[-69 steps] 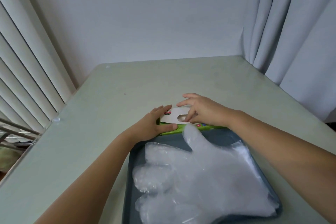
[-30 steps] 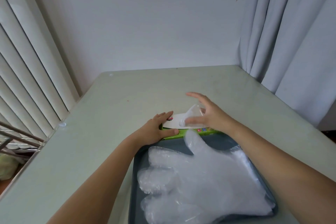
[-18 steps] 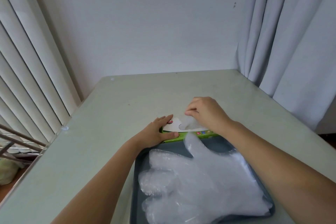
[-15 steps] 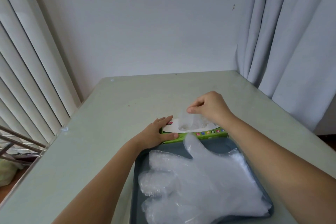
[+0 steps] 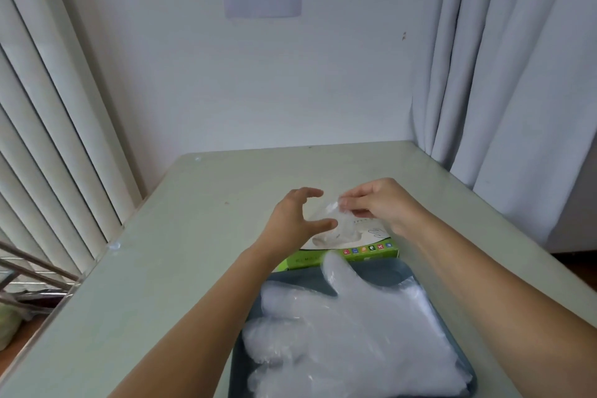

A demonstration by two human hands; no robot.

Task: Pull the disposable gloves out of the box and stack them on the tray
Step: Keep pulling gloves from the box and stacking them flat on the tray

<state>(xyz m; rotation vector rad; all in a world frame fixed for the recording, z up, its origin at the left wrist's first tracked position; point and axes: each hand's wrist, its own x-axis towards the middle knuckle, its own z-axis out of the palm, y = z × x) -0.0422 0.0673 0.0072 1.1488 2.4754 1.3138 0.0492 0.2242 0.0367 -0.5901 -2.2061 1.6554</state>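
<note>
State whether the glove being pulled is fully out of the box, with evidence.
Partly out. The right hand pinches the glove above the box, while its lower end sits in the opening.

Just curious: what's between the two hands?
In the head view, a clear glove, pinched by the right hand and trailing from the box; the left hand is open beside it.

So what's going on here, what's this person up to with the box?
The person's right hand pinches the top of a clear glove that hangs partly out of the green and white box. The left hand is held open beside it, fingers curved; whether it touches the glove is unclear. A stack of gloves already lies on the dark tray in front of the box.
</note>
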